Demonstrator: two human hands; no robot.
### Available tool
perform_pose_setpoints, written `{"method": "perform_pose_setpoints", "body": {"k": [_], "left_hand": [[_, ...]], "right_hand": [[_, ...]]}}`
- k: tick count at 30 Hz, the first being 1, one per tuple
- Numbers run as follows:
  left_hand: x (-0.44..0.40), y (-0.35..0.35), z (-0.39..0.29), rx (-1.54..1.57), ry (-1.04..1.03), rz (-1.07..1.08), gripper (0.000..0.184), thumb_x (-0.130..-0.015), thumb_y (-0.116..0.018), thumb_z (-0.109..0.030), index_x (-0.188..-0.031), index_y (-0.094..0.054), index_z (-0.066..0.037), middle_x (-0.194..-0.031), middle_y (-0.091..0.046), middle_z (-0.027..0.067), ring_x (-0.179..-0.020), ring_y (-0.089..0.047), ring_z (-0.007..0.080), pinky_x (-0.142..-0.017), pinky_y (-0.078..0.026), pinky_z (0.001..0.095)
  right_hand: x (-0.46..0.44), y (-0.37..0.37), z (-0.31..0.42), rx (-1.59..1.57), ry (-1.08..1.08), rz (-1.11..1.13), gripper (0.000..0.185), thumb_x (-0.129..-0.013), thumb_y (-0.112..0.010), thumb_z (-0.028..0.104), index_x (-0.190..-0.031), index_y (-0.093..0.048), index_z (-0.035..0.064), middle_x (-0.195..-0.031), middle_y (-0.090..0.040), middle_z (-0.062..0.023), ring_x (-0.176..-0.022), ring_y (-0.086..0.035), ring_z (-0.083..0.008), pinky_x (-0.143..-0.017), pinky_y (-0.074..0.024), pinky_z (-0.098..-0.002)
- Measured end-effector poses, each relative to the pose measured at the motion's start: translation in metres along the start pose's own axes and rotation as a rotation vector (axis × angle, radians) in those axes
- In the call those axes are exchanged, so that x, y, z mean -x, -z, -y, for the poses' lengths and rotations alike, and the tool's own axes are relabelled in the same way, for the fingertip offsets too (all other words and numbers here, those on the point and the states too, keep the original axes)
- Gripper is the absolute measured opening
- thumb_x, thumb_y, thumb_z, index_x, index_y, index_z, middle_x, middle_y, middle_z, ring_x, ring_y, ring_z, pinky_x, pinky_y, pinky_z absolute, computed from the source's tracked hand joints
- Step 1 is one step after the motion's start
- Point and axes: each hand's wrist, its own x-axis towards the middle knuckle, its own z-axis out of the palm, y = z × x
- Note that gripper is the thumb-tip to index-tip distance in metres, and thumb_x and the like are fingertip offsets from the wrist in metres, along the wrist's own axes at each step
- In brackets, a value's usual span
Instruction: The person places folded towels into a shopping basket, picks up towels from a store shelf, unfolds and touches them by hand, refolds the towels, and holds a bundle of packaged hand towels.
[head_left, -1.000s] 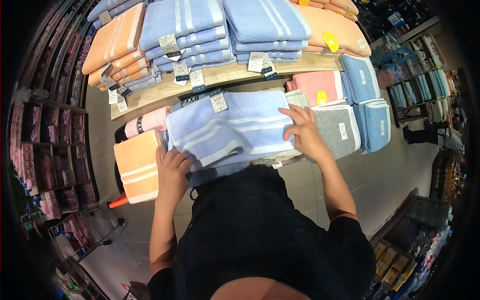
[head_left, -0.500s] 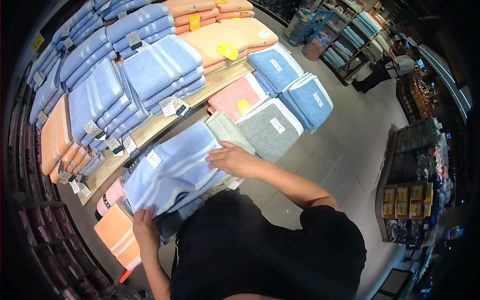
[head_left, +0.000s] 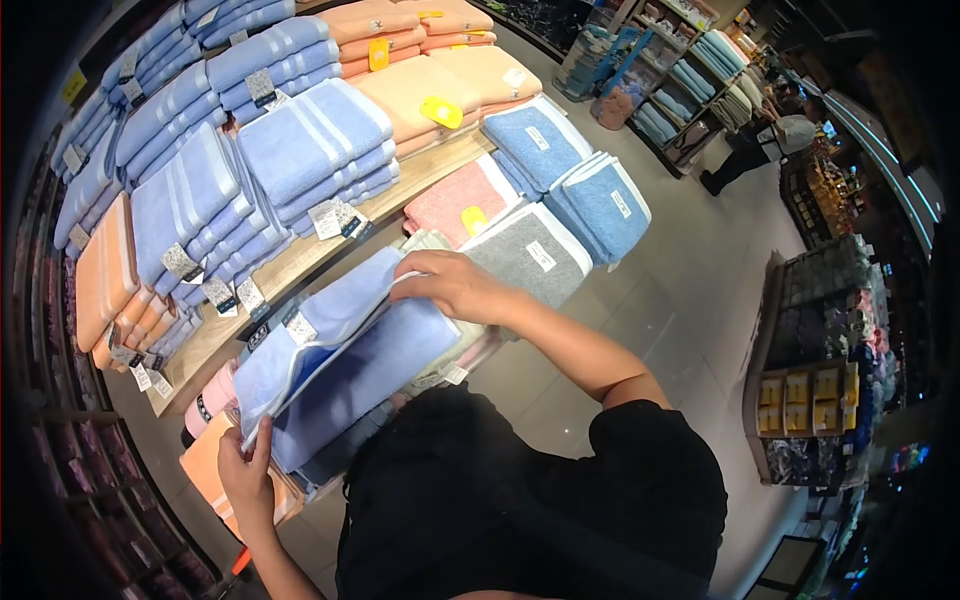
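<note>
A light blue towel with a white tag lies in front of me, its near edge lifted and folding back away from me. My left hand pinches the left corner of that edge. At the other end, my right hand grips the raised edge from above, fingers bent over it. Under the towel's right side show pale greenish towels. An orange towel with white stripes is beside my left hand, and a grey towel lies just beyond my right hand.
A wooden shelf bears stacks of blue towels and peach towels. Blue towels with white trim lie at the display's right end. A person in dark trousers stands across the tiled floor. Another display is at right.
The towel's near edge has been raised and turned back, showing the layer below. Both hands have moved up and left with it, and the right hand has closed over the edge.
</note>
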Motion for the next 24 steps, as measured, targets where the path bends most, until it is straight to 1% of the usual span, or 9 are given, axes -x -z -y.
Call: {"method": "perform_pose_setpoints", "body": {"k": [1,4,7,9,13,16,18,21,24], "left_hand": [[-0.001,0.000,0.002,-0.096,-0.059,0.010,0.053,-0.070,-0.063,0.007,-0.116,-0.061,-0.019,-0.086,-0.047,0.0114,-0.073,-0.050,0.0244,-0.059,-0.043,0.0327],[-0.002,-0.002,0.005,-0.134,-0.096,0.061,0.056,-0.070,-0.062,0.007,-0.118,-0.059,-0.021,-0.082,-0.044,0.0111,-0.071,-0.049,0.0240,-0.059,-0.042,0.0336],[0.001,-0.003,0.005,-0.157,-0.172,0.088,0.057,-0.068,-0.060,0.008,-0.119,-0.058,-0.018,-0.080,-0.042,0.0115,-0.071,-0.049,0.0257,-0.059,-0.042,0.0355],[0.001,-0.007,0.007,-0.153,-0.190,0.089,0.050,-0.067,-0.059,0.009,-0.113,-0.059,-0.010,-0.082,-0.043,0.0127,-0.072,-0.049,0.0277,-0.059,-0.042,0.0368],[0.007,-0.019,0.018,-0.103,-0.126,0.064,0.027,-0.064,-0.056,0.009,-0.091,-0.057,0.003,-0.084,-0.046,0.0152,-0.075,-0.050,0.0310,-0.061,-0.042,0.0395],[0.008,-0.022,0.023,-0.083,-0.161,0.089,0.016,-0.064,-0.056,0.007,-0.079,-0.052,0.004,-0.085,-0.048,0.0170,-0.077,-0.050,0.0319,-0.064,-0.042,0.0411],[0.008,-0.022,0.024,-0.089,-0.212,0.104,0.015,-0.064,-0.056,0.007,-0.078,-0.051,0.005,-0.086,-0.049,0.0175,-0.080,-0.050,0.0324,-0.067,-0.042,0.0414],[0.008,-0.019,0.027,-0.092,-0.262,0.098,0.017,-0.064,-0.057,0.007,-0.079,-0.051,0.005,-0.090,-0.051,0.0183,-0.084,-0.050,0.0337,-0.070,-0.042,0.0414],[0.007,-0.007,0.034,-0.028,-0.213,0.033,0.018,-0.064,-0.057,0.007,-0.081,-0.051,0.006,-0.093,-0.053,0.0192,-0.085,-0.051,0.0350,-0.071,-0.043,0.0417]], "right_hand": [[0.000,0.001,-0.002,0.013,-0.003,0.037,0.038,-0.065,-0.054,-0.008,-0.097,-0.062,0.0102,-0.095,-0.058,-0.0069,-0.088,-0.056,-0.0269,-0.076,-0.0458,-0.0351],[-0.001,0.000,-0.006,0.028,-0.025,0.119,0.045,-0.062,-0.054,-0.009,-0.100,-0.064,0.0123,-0.096,-0.057,-0.0063,-0.089,-0.055,-0.0265,-0.078,-0.0444,-0.0349],[0.000,-0.001,-0.009,0.018,-0.019,0.155,0.045,-0.061,-0.056,-0.008,-0.101,-0.064,0.0130,-0.095,-0.056,-0.0064,-0.088,-0.054,-0.0260,-0.079,-0.0435,-0.0348],[0.002,-0.003,-0.012,0.068,0.041,0.177,0.044,-0.061,-0.058,-0.006,-0.100,-0.065,0.0124,-0.096,-0.056,-0.0067,-0.088,-0.055,-0.0255,-0.079,-0.0435,-0.0347],[0.007,-0.006,-0.011,0.070,0.013,0.265,0.022,-0.069,-0.062,0.007,-0.090,-0.066,0.0110,-0.091,-0.057,-0.0071,-0.089,-0.054,-0.0267,-0.079,-0.0425,-0.0361],[0.015,-0.012,-0.013,0.079,0.001,0.344,0.015,-0.069,-0.066,0.013,-0.083,-0.065,0.0088,-0.090,-0.057,-0.0067,-0.088,-0.054,-0.0259,-0.079,-0.0417,-0.0358],[0.022,-0.015,-0.016,0.130,0.076,0.361,0.015,-0.069,-0.068,0.017,-0.080,-0.064,0.0076,-0.086,-0.057,-0.0060,-0.087,-0.055,-0.0248,-0.079,-0.0410,-0.0354],[0.022,-0.012,-0.019,0.090,-0.002,0.424,0.016,-0.070,-0.068,0.016,-0.080,-0.061,0.0047,-0.085,-0.057,-0.0069,-0.087,-0.054,-0.0246,-0.082,-0.0399,-0.0374],[0.009,-0.002,-0.025,0.083,0.025,0.117,0.016,-0.071,-0.069,0.016,-0.078,-0.061,0.0040,-0.081,-0.058,-0.0068,-0.084,-0.055,-0.0253,-0.081,-0.0404,-0.0378]]}}
